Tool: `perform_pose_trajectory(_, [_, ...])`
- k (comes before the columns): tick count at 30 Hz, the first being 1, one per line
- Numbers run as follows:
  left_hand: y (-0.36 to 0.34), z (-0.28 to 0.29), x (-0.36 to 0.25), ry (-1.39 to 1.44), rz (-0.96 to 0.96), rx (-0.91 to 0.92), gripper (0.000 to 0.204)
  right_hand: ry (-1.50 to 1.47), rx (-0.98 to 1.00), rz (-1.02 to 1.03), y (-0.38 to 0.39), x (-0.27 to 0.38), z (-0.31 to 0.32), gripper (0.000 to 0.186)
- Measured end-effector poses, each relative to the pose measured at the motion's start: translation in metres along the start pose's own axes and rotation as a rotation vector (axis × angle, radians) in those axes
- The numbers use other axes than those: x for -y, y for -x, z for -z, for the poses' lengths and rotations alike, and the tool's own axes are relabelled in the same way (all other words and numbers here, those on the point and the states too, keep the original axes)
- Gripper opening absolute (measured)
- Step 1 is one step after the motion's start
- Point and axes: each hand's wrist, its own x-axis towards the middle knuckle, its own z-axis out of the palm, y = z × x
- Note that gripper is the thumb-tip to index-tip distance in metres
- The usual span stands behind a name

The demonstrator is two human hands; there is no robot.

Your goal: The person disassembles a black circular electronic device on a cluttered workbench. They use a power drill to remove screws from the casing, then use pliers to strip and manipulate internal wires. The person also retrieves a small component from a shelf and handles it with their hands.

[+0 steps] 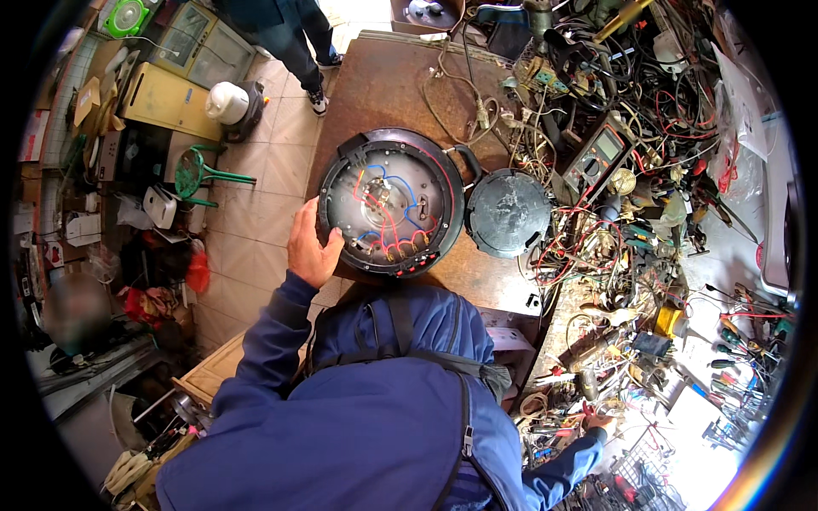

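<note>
The cluttered worktop [700,479] is washed out by glare at lower right; the left is dimly lit. Lines are bent toward the black rim; one far-left patch is blurred.

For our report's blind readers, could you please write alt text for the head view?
A person's left hand touches an open, round black appliance with red and blue wires, on a brown table; the right hand is at lower right, amid bench clutter.

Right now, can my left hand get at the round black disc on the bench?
Probably not straight across: your left hand is at the left edge of the open round housing, which sits between it and the round black disc. Going over or around might work.
</note>
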Motion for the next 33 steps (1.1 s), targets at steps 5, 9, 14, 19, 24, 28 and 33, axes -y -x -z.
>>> perform_pose_trajectory(5, [-0.001, -0.007, 0.01, -0.029, -0.023, -0.027, 0.064, -0.375, 0.018, 0.539, 0.074, 0.117, 0.109, 0.037])
perform_pose_trajectory(9, [-0.01, -0.003, 0.006, 0.003, -0.01, -0.001, 0.063, -0.569, 0.352, 1.138, 0.199, 0.307, 0.195, 0.04])
perform_pose_trajectory(14, [-0.007, 0.003, 0.001, 0.006, 0.027, -0.006, 0.063, -0.602, 1.093, 1.595, 0.26, 0.444, 0.199, 0.041])
perform_pose_trajectory(19, [-0.002, 0.002, -0.002, 0.016, 0.069, -0.044, 0.063, -0.814, 1.309, 1.668, 0.29, 0.503, 0.169, 0.021])
perform_pose_trajectory(24, [-0.001, -0.002, -0.004, 0.006, 0.087, -0.081, 0.065, -0.996, 1.575, 1.238, 0.322, 0.497, 0.108, 0.021])
perform_pose_trajectory(28, [0.001, -0.005, -0.002, 0.043, 0.097, -0.11, 0.066, -0.846, 1.927, 0.933, 0.339, 0.49, 0.102, 0.067])
perform_pose_trajectory(33, [0.002, -0.007, 0.0, 0.057, 0.106, -0.123, 0.066, -0.603, 1.994, 0.81, 0.337, 0.496, 0.118, 0.052])
